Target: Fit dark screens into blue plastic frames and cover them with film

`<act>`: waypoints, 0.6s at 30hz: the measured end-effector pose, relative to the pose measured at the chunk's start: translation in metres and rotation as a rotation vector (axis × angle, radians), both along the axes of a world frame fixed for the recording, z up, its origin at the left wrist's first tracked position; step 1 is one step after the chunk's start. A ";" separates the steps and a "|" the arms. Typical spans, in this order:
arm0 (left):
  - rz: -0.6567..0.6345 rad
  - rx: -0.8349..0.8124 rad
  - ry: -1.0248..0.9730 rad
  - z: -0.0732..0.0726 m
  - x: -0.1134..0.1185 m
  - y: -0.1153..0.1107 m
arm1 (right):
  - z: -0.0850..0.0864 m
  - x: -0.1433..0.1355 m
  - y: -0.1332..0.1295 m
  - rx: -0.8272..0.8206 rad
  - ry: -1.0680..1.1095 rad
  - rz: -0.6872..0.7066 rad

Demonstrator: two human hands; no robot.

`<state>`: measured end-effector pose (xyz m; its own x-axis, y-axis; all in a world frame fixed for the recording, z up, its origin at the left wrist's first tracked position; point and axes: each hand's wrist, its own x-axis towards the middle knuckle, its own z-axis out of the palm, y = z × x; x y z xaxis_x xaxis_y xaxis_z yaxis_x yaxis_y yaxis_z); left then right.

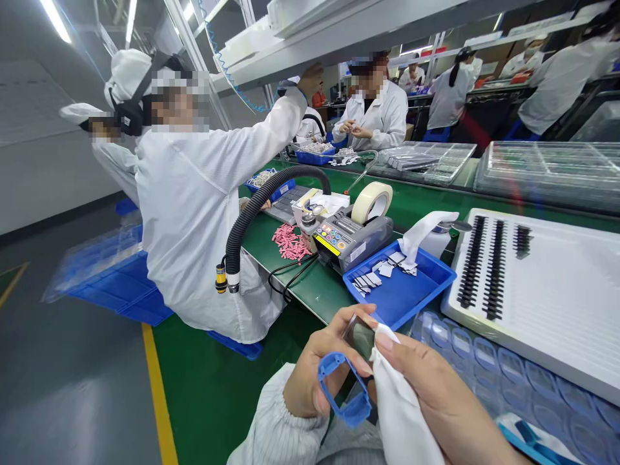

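My left hand (pixel 310 361) is closed around two things. A blue plastic frame (pixel 357 411), a rounded open ring, hangs in its lower fingers, and a small dark, glassy rectangular panel (pixel 361 337) is pinched by its edges above that. In my right hand (pixel 431 381) a white cloth (pixel 393 403) is gripped, its upper end pressed against the panel under the thumb. The cloth drapes down toward my lap. Just beyond both hands lies a blue tray (pixel 387 303) with small white, dark-edged pieces in it.
A tape dispenser (pixel 353 239) stands left of the tray, near pink pieces (pixel 289 243) and a black flexible hose (pixel 256 203). At right are a white tray (pixel 547 284) with rows of black parts and a clear moulded tray (pixel 489 368). A co-worker (pixel 194 174) sits close at left, one arm raised.
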<state>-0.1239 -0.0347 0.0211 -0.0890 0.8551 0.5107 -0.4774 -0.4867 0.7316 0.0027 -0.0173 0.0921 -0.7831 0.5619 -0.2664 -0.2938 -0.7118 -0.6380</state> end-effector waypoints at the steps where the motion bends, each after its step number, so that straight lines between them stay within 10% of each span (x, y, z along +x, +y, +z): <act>1: 0.020 0.007 0.042 0.003 -0.002 0.000 | -0.001 0.001 0.000 -0.014 -0.028 -0.041; 13: 0.139 0.126 0.368 0.031 -0.017 -0.005 | -0.007 0.011 0.002 -0.122 -0.082 -0.092; 18: 0.165 0.158 0.298 0.027 -0.016 -0.002 | -0.019 0.012 0.006 -0.393 0.067 0.168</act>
